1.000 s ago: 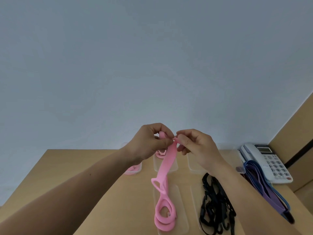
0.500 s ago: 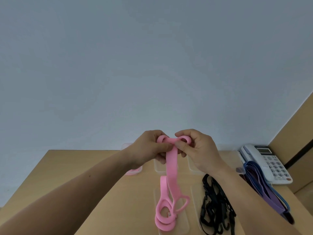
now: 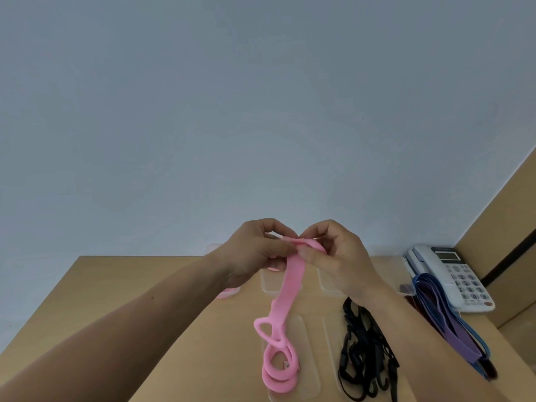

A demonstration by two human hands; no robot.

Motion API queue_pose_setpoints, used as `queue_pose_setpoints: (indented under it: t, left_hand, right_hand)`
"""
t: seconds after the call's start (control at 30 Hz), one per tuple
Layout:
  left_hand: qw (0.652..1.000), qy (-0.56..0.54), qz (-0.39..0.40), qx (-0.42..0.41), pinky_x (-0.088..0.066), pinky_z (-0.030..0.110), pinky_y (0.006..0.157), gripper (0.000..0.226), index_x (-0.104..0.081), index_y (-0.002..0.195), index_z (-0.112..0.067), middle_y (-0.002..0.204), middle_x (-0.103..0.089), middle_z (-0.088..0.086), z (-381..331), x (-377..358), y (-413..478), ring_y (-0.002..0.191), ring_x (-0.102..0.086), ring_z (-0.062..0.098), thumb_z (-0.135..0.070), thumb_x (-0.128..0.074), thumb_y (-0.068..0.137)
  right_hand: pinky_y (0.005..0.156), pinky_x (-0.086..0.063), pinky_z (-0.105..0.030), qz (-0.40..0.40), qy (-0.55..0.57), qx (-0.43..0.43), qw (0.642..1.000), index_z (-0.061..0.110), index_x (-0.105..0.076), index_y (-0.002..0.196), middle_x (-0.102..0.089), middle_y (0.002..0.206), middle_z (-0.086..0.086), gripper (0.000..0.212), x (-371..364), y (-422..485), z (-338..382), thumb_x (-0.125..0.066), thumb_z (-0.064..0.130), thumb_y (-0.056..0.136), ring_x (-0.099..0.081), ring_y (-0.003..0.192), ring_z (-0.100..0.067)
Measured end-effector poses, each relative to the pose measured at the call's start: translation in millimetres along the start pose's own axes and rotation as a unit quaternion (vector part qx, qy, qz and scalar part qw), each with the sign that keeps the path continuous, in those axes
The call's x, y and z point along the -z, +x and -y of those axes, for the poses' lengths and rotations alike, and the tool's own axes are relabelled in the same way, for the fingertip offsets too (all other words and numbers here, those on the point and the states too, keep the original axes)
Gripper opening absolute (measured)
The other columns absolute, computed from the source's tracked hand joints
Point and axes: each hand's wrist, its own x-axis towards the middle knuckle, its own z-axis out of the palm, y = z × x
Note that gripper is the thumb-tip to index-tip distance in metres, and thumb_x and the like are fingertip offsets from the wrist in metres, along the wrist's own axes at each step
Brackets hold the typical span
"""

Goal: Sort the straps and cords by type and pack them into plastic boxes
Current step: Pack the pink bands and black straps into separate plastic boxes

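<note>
Desk (image 3: pixel 150 323) spreads under your arms, phone (image 3: pixel 452 274) at its far right. Purple bands (image 3: pixel 446 323) lie beside the phone, black cords (image 3: pixel 362 352) right of centre. Clear boxes (image 3: pixel 330 285) sit beyond your hands; what look like lids (image 3: pixel 310 381) lie near you. Pink strap (image 3: pixel 290 294) hangs from your raised hands, its lower loops resting on the near lid. Your left hand (image 3: pixel 255 253) and right hand (image 3: pixel 339 256) both pinch its top end, fingers closed, folding it. You seem to be coiling it; next, gather the loops and carry them to a box.
</note>
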Motion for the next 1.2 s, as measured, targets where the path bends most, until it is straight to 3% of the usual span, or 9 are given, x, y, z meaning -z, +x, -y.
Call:
queue_pose_setpoints:
  t: [0.1,0.2,0.37,0.5,0.57,0.7,0.87,1.03,1.2]
  left_hand:
    - [0.999,0.024,-0.011,-0.048,-0.051,0.044,0.074,0.015,-0.064,0.095,-0.003,0.089,-0.070,0.024,0.1,-0.1,1.6,0.079,-0.062,0.045,0.006,-0.071,0.084]
    - [0.996,0.051,0.003,-0.076,-0.057,0.046,0.080,0.018,-0.065,0.097,-0.004,0.097,-0.073,0.021,1.7,0.4,1.2,0.093,-0.069,0.042,0.003,-0.074,0.083]
    - [0.996,0.068,0.026,-0.047,-0.059,0.032,0.083,0.039,-0.065,0.113,-0.010,0.102,-0.072,0.018,4.8,3.6,2.0,0.088,-0.070,0.025,0.007,-0.075,0.079]
    - [0.995,0.089,0.031,-0.025,-0.058,0.027,0.069,0.025,-0.070,0.100,-0.004,0.096,-0.073,0.019,1.5,2.6,1.4,0.081,-0.069,0.026,0.006,-0.075,0.078]
    - [0.997,0.075,0.032,-0.006,-0.057,0.029,0.069,0.025,-0.068,0.099,-0.004,0.095,-0.072,0.022,-0.6,2.4,1.8,0.079,-0.068,0.027,0.008,-0.074,0.077]
    - [0.998,0.024,0.049,0.007,-0.052,0.045,0.089,0.027,-0.062,0.106,0.001,0.102,-0.067,0.028,-2.1,1.5,4.2,0.091,-0.066,0.035,0.011,-0.068,0.081]
    - [0.998,0.006,0.059,0.018,-0.054,0.034,0.075,0.023,-0.065,0.106,0.002,0.092,-0.070,0.016,-5.7,2.0,5.8,0.087,-0.065,0.029,-0.013,-0.071,0.088]
    - [1.000,-0.011,0.018,-0.023,-0.054,0.031,0.068,0.018,-0.067,0.099,0.005,0.092,-0.067,0.023,-3.0,1.3,7.8,0.086,-0.059,0.036,-0.001,-0.072,0.083]
    - [0.994,0.055,-0.005,-0.098,-0.053,0.055,0.087,0.018,-0.067,0.095,0.001,0.099,-0.069,0.028,-2.8,1.2,7.1,0.093,-0.063,0.051,0.003,-0.076,0.080]
  right_hand:
    - [0.062,-0.051,-0.024,0.000,0.043,-0.027,0.999,0.008,-0.065,0.100,-0.070,0.077,0.001,0.014,2.6,1.3,2.2,-0.070,0.006,0.087,-0.063,0.065,-0.015]
    - [0.061,-0.051,-0.024,-0.006,0.017,-0.038,0.999,0.008,-0.069,0.098,-0.069,0.070,0.001,0.010,5.8,3.0,2.6,-0.070,0.011,0.089,-0.061,0.061,-0.014]
    - [0.068,-0.051,-0.015,-0.007,-0.010,-0.018,1.000,0.017,-0.073,0.094,-0.067,0.070,0.016,0.017,11.9,1.2,0.7,-0.074,0.004,0.083,-0.061,0.068,-0.002]
    - [0.072,-0.051,-0.017,-0.009,-0.026,-0.004,1.000,0.020,-0.073,0.092,-0.068,0.075,0.015,0.021,12.4,-0.4,-2.4,-0.075,0.001,0.081,-0.060,0.072,-0.003]
    - [0.070,-0.050,-0.016,-0.014,-0.034,0.005,0.999,0.022,-0.073,0.091,-0.067,0.075,0.015,0.025,10.4,-0.4,-3.3,-0.075,0.000,0.081,-0.060,0.071,-0.003]
    - [0.075,-0.055,-0.028,-0.037,-0.027,0.025,0.999,0.030,-0.072,0.088,-0.071,0.086,0.004,0.031,6.1,1.1,-5.8,-0.075,0.000,0.082,-0.065,0.079,-0.016]
    - [0.080,-0.056,-0.052,-0.028,-0.034,0.051,0.998,0.031,-0.069,0.090,-0.071,0.092,-0.003,0.025,1.4,0.9,-7.2,-0.076,0.009,0.079,-0.064,0.087,-0.038]
    - [0.076,-0.056,-0.036,-0.029,0.033,-0.010,0.999,0.030,-0.067,0.098,-0.068,0.097,-0.003,0.033,2.4,4.3,-9.4,-0.076,0.016,0.070,-0.064,0.082,-0.020]
    - [0.060,-0.050,-0.032,0.002,0.081,-0.049,0.995,0.007,-0.063,0.104,-0.069,0.080,-0.012,0.033,4.0,4.4,-4.6,-0.075,0.023,0.078,-0.062,0.065,-0.024]
